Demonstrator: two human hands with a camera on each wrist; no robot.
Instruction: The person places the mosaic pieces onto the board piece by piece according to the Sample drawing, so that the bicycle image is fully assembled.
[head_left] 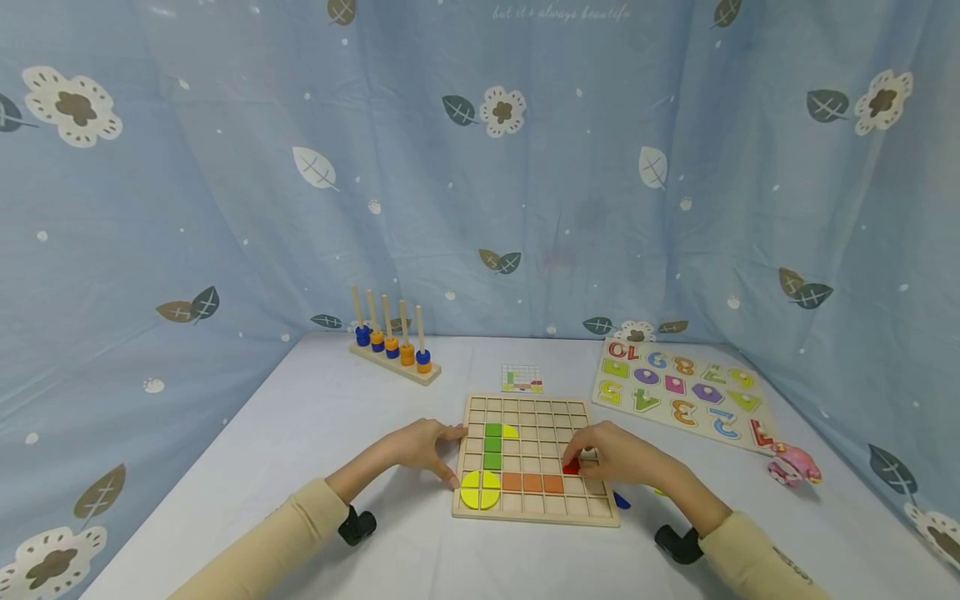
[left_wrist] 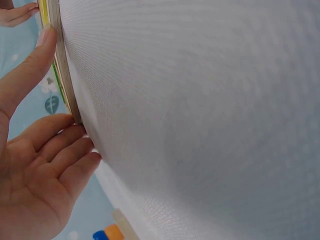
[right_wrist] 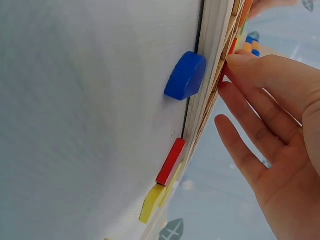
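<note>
A wooden grid board (head_left: 555,417) lies on the table in front of me. In its cells sit green squares (head_left: 492,445), a yellow quarter-round (head_left: 510,432), a yellow circle (head_left: 480,490) of quarter pieces and a row of orange squares (head_left: 532,483). My left hand (head_left: 423,446) touches the board's left edge, thumb and fingers spread and fairly straight. At the right side of the grid, my right hand (head_left: 618,454) pinches a red piece (head_left: 572,467) between thumb and fingertips, down at the cells. The fingers partly cover that piece.
Beside the board's right edge lie a blue piece (right_wrist: 186,76), a red piece (right_wrist: 171,162) and yellow pieces (right_wrist: 152,202). A pattern card (head_left: 522,378) is behind the board. Farther out stand a peg counter (head_left: 393,362), a number puzzle (head_left: 678,392) and a pink toy (head_left: 795,463).
</note>
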